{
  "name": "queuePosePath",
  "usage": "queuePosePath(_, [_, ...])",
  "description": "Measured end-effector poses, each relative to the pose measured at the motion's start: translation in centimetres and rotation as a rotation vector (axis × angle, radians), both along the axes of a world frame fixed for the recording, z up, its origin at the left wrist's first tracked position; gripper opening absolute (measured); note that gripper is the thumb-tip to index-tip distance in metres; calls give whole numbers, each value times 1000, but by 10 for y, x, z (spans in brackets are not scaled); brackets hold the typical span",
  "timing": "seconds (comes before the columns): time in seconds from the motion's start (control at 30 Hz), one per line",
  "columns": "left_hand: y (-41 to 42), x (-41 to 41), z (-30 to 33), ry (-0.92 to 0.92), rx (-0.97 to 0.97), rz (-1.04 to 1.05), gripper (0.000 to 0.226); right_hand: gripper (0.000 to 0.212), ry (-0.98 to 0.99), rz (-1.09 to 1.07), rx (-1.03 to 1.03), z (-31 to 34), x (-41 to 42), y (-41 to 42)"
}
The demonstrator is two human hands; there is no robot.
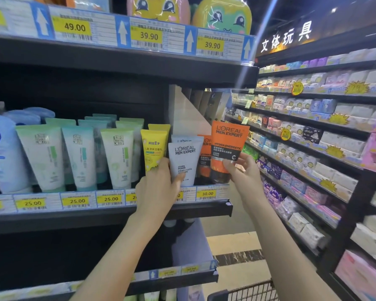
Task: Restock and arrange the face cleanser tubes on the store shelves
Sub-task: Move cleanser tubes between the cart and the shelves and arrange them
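Inspecting the middle shelf (109, 216) finds most of it already stocked. From the left stand pale blue tubes (2, 153), then three rows of green-and-white tubes (80, 157) upright on their caps, then yellow tubes (153, 146), two deep as far as can be seen. At the right end are the men's cleansers: a grey tube (183, 161) at the front with a second grey one just behind it, and beside them an orange tube (205, 157) partly hidden.

The left hand (159, 187) is at the grey front tube, thumb across its lower face and fingers curled behind it, touching the yellow row next door. Judged from this, it is steadying or squaring that tube.

The right hand (241, 172) pinches a second orange tube (227, 151) near its lower half, thumb on the front. This tube is tilted slightly and appears to sit at the outer right corner of the shelf, cap just above the price strip (206, 194); whether the cap rests on the shelf cannot be told.

Assessment: work on this shelf appears nearly complete. Outstanding items are seating the orange tube upright in its row and lining the fronts. The shelf below (172, 279) is dark, its stock unclear. A basket (248, 292) shows at the bottom edge; its contents are out of view.
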State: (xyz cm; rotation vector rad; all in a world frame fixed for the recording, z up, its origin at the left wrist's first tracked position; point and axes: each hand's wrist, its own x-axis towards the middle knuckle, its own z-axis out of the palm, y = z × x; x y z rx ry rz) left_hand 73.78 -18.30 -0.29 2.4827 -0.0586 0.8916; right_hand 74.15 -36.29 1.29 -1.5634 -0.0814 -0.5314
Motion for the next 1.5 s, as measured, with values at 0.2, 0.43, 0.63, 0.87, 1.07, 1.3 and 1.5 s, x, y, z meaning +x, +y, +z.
queuePosePath(0.2, [6,-13,-4,-21,43,-56,44,28,0,16,-22,2,-1,-3])
queuePosePath(0.43, [12,-34,-41,-239,316,62,35,25,44,19,-89,-4,-1,0])
queuePosePath(0.63, [15,-37,-58,-176,387,58,49,23,84,12,-168,-16,2,5])
queuePosePath(0.87, [14,-37,-62,-175,411,79,51,23,140,5,-158,-21,-1,9])
queuePosePath(1.07, [14,-37,-64,-219,417,91,51,23,145,-37,-195,-22,-3,7])
queuePosePath(1.3, [13,-37,-66,-256,430,107,52,37,170,-43,-235,-27,-4,5])
queuePosePath(1.5, [7,-42,-61,-258,415,70,60,35,154,-162,-314,-40,-18,-13])
